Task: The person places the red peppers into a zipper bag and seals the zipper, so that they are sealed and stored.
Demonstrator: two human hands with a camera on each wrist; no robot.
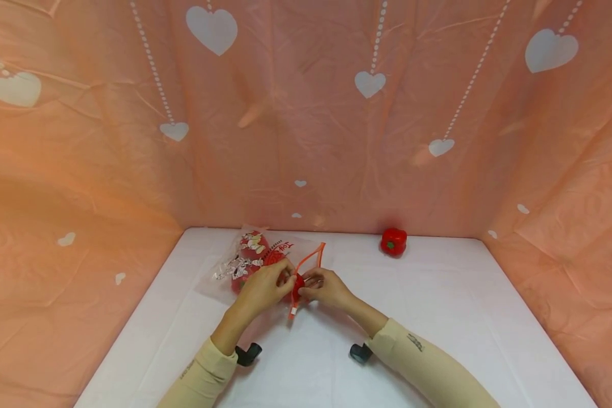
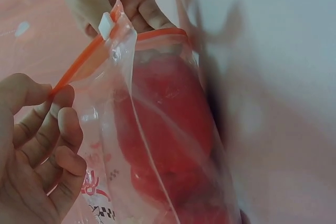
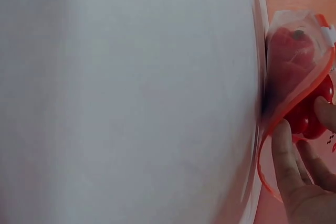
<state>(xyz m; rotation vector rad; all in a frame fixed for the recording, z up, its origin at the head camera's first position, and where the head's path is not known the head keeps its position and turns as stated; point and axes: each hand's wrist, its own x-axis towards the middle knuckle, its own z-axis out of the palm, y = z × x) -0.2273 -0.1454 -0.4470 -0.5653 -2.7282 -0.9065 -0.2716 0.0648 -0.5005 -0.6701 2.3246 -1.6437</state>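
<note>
A clear printed zip bag (image 1: 224,272) with an orange zip edge (image 2: 84,61) and a white slider (image 2: 106,25) lies toward the back left of the table, its mouth spread apart. Red bell peppers (image 2: 163,114) show through its plastic. My left hand (image 1: 265,286) pinches the orange edge between thumb and fingers. At the mouth, my right hand (image 1: 328,288) holds a glossy red bell pepper (image 3: 302,119), partly hidden behind the edge and fingers. In the right wrist view, fingers of the right hand (image 3: 304,182) reach into the opening.
Another red bell pepper (image 1: 393,242) stands near the table's back edge, right of the bag. Two dark objects (image 1: 248,355) sit by the wrists. White cloth covers the table (image 1: 438,300), and an orange curtain with hearts (image 1: 326,141) surrounds it.
</note>
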